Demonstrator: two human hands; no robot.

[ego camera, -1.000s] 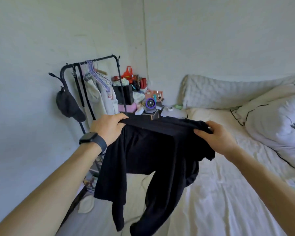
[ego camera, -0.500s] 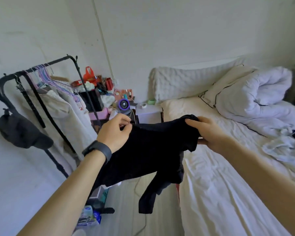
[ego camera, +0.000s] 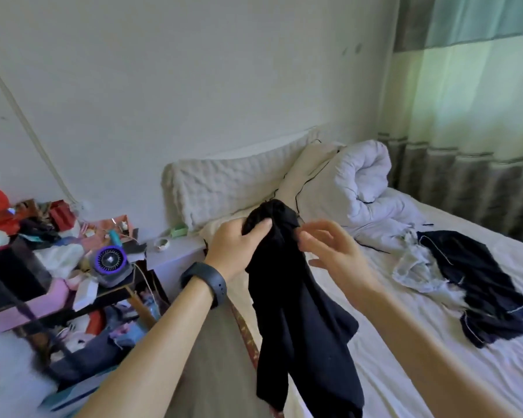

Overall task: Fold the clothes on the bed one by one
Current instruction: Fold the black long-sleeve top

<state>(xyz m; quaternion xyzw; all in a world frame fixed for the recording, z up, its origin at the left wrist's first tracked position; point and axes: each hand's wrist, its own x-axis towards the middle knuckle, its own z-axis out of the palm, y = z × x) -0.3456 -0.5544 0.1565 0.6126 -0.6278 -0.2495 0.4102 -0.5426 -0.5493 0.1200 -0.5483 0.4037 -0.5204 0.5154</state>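
Black garment point(ego camera: 293, 312): bunched top gripped in left hand point(ego camera: 236, 245), rest hanging over bed point(ego camera: 405, 372) edge; right hand point(ego camera: 329, 248) just beside it, fingers loosely spread.

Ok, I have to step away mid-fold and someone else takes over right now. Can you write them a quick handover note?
Left hand: grips the bunched top of the black fabric garment, which hangs down unfolded by the bed's near edge.
Right hand: open, fingers spread beside the garment, holding nothing.
On the white-sheeted bed: a dark navy garment with pale piping and a crumpled pale blue-white garment, both unfolded.
Done: no folded item in view.
Left: fold the black one, then the other two.
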